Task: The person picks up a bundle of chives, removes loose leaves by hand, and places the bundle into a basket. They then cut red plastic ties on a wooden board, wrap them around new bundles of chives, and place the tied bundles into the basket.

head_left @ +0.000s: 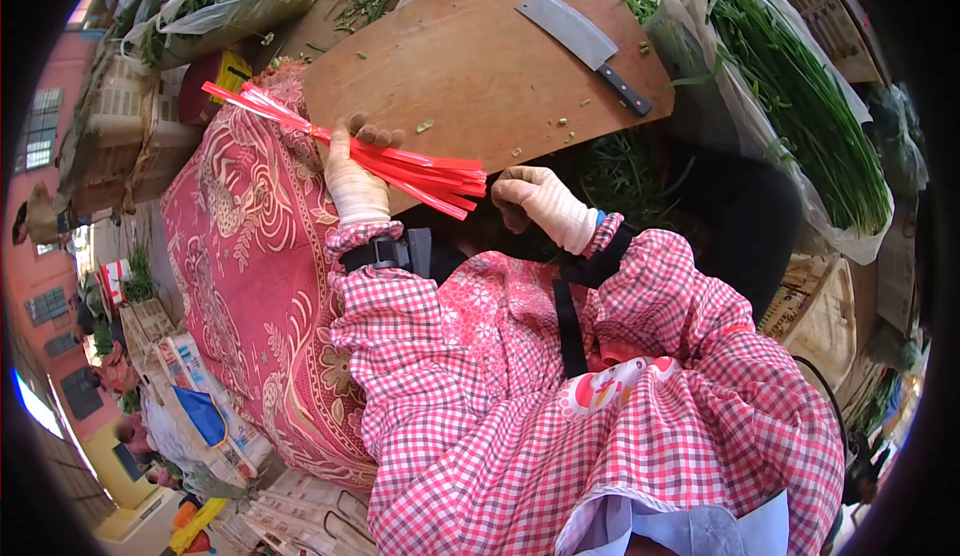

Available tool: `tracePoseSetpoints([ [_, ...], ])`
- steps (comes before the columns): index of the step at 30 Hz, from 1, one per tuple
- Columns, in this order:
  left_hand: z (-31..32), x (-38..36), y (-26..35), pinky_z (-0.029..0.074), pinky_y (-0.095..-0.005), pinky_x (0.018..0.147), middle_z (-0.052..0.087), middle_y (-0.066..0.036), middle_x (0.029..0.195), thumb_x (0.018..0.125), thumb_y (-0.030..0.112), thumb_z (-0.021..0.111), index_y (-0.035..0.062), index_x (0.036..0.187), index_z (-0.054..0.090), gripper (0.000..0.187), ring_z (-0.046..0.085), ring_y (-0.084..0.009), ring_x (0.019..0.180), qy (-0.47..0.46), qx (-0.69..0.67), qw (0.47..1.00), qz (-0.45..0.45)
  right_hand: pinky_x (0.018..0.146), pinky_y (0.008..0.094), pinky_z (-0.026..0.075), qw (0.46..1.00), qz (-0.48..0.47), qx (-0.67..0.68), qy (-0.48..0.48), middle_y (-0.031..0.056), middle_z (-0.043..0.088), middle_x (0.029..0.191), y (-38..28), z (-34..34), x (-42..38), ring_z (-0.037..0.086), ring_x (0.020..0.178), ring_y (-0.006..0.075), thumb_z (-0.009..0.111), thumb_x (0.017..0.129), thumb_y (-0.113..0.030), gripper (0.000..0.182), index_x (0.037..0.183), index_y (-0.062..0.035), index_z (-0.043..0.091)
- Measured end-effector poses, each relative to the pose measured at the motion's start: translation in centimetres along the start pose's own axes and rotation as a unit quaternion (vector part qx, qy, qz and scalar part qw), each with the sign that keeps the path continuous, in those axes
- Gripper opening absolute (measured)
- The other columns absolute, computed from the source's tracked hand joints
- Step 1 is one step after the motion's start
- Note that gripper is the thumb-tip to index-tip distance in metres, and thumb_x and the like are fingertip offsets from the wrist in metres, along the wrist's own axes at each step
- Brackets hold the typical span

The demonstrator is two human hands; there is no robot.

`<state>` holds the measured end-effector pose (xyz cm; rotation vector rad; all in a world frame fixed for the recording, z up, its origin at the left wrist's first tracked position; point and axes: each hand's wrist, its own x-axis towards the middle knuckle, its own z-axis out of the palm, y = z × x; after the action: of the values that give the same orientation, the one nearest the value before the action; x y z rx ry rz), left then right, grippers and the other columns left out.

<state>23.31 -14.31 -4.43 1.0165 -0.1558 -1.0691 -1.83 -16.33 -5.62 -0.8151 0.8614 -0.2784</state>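
My left hand, in a soiled whitish glove, is closed around a bundle of shiny red plastic strips. The strips are gathered tight near the thumb and fan out at both ends. Just right of their loose ends is my right hand, also gloved, with its fingers curled in. Whether anything is pinched in those fingers is too small to see. Beyond both hands lies a wooden cutting board with a cleaver flat on it, its dark handle toward the right.
A plastic bag of long green stalks stands at the right. Another bag of greens sits at the far left. A patterned red cloth drapes at my left, and cut green bits lie behind the board. Other people are in the left background.
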Motion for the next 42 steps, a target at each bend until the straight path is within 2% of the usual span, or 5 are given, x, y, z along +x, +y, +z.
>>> tracePoseSetpoints([
  [8, 0.5, -0.2, 0.0, 0.052, -0.0435, 0.076, 0.056, -0.002, 0.067, 0.093, 0.031, 0.054, 0.0029, 0.097, 0.056, 0.028, 0.054, -0.0153, 0.059, 0.018, 0.002, 1.0, -0.006, 0.067, 0.025, 0.048, 0.99, -0.125, -0.019, 0.062, 0.0032, 0.062, 0.092, -1.2, -0.5, -1.0, 0.059, 0.078, 0.0119, 0.058, 0.085, -0.013, 0.021, 0.104, -0.0035, 0.06],
  [13, 1.0, -0.4, 0.0, 0.052, -0.0423, 0.073, 0.056, -0.002, 0.066, 0.092, 0.031, 0.055, 0.0029, 0.095, 0.056, 0.029, 0.054, -0.0152, 0.058, 0.017, 0.002, 1.0, -0.01, 0.085, 0.0299, 0.049, 0.977, -0.182, -0.112, 0.027, 0.0092, 0.064, 0.101, -2.1, 0.4, -0.7, 0.06, 0.093, 0.0172, 0.071, 0.078, -0.022, 0.041, 0.109, 0.0015, 0.058],
  [22, 2.0, -0.6, -0.2, 0.052, -0.0396, 0.065, 0.055, -0.002, 0.065, 0.091, 0.03, 0.058, 0.0004, 0.096, 0.054, 0.03, 0.052, -0.0155, 0.054, 0.027, 0.04, 0.999, -0.017, 0.075, 0.0328, 0.049, 0.897, -0.204, -0.386, 0.064, 0.0146, 0.065, 0.086, -3.4, 0.7, 0.1, 0.063, 0.082, 0.0221, 0.065, 0.077, -0.02, 0.024, 0.094, -0.0029, 0.065],
  [37, 3.6, -1.3, 0.0, 0.051, -0.0374, 0.056, 0.054, 0.0, 0.061, 0.091, 0.029, 0.056, -0.002, 0.096, 0.055, 0.031, 0.05, -0.0155, 0.049, 0.013, 0.146, 0.989, -0.005, 0.062, 0.0267, 0.046, 0.994, -0.039, -0.105, 0.011, 0.0034, 0.062, 0.079, -1.3, -1.3, 1.3, 0.056, 0.072, 0.0116, 0.064, 0.08, -0.016, 0.023, 0.096, 0.0, 0.062],
  [42, 3.7, -1.2, -0.2, 0.051, -0.0376, 0.059, 0.053, 0.0, 0.061, 0.091, 0.029, 0.056, -0.002, 0.097, 0.055, 0.031, 0.05, -0.0152, 0.05, 0.012, 0.146, 0.989, -0.014, 0.067, 0.0265, 0.048, 0.979, -0.043, -0.2, -0.019, 0.0033, 0.063, 0.081, -1.7, -0.5, -0.1, 0.058, 0.074, 0.0112, 0.065, 0.08, -0.017, 0.023, 0.097, -0.0009, 0.061],
])
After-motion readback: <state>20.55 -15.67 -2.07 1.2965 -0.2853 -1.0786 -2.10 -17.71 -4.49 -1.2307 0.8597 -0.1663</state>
